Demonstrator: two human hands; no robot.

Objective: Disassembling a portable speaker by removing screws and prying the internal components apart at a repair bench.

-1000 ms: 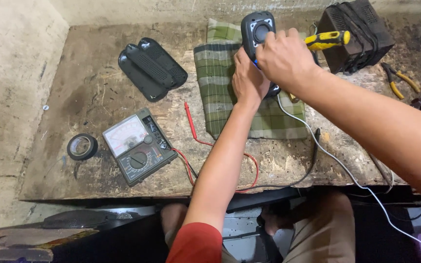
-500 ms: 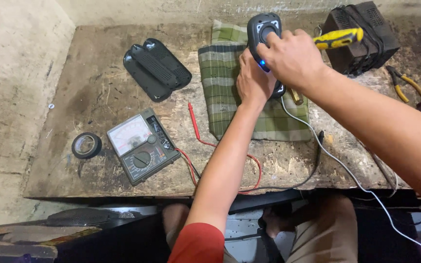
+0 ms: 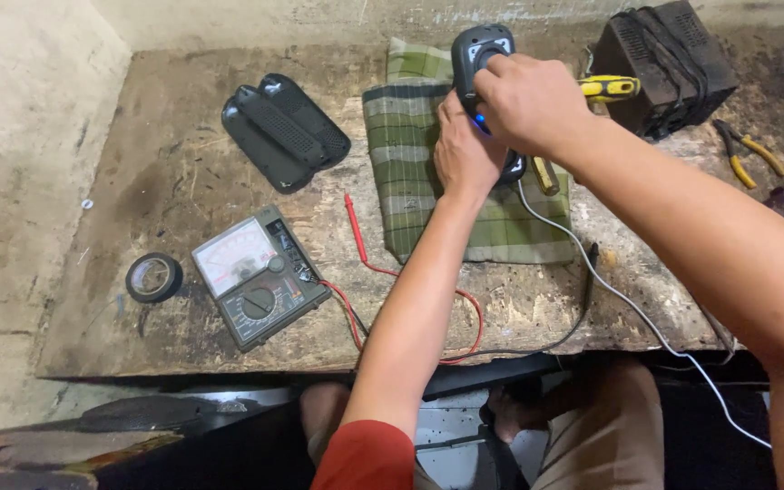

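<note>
Both hands grip one black speaker (image 3: pixel 481 45) over the green checked cloth (image 3: pixel 410 172): my left hand (image 3: pixel 465 154) cups its lower side, my right hand (image 3: pixel 528 100) closes over its front. Its detached grille cover (image 3: pixel 283 132) lies apart on the worktop (image 3: pixel 165 181).

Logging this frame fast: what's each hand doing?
Left hand: closed around the black device.
Right hand: gripping the same device from the top.

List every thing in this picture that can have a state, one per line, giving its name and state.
Black speaker: held upright on the green cloth by both hands, blue light on.
Left hand: gripping its lower side.
Right hand: fingers over its front.
Multimeter: lying flat, leads attached.
Red probe: lying loose.
</note>
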